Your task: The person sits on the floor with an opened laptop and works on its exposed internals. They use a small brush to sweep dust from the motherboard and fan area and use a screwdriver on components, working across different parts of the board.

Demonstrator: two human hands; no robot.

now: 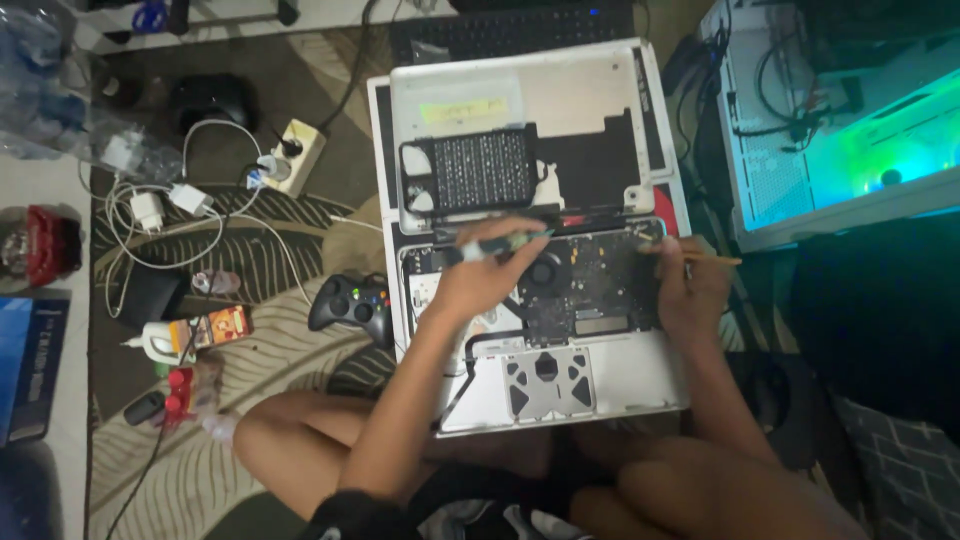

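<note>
One opened laptop (560,390) lies bottom-up on the patterned rug before the crossed legs, its cover already off and resting just behind it, the board and single fan bared. Over the board's left part, the left hand (478,278) is closed around one screwdriver (500,243). At the laptop's right edge the right hand (690,285) pinches one thin stick (712,259); one black game controller (350,303) sits just left.

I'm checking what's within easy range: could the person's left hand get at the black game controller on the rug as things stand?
Probably yes. The game controller lies just left of the opened laptop, close beside the left hand with bare rug between, but that hand holds a screwdriver.
</note>
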